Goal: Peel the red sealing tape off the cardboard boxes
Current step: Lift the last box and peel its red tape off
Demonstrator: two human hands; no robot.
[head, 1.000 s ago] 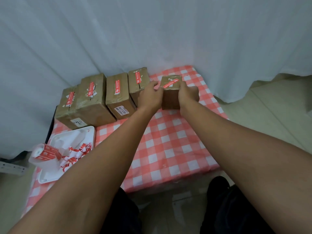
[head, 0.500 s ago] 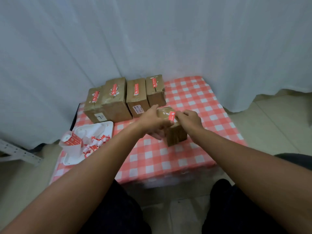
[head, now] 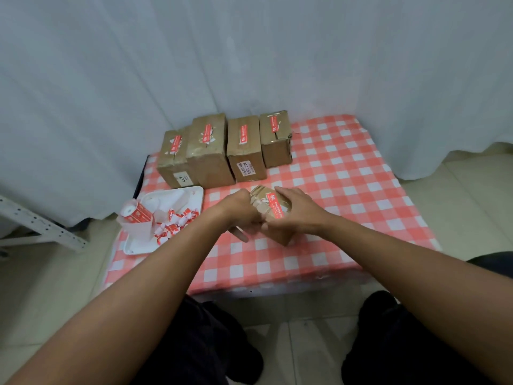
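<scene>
Head view: left hand (head: 244, 211) & right hand (head: 297, 211) both grip small box (head: 270, 215) w/ curled fingers, red tape (head: 275, 205) still on; next, prob. pick up a tape edge.

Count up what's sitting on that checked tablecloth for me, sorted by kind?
Cardboard boxes in the back row: 4
Cardboard box held in both hands: 1
White tray of peeled tape scraps: 1
Roll of red labels: 1
Total: 7
</scene>
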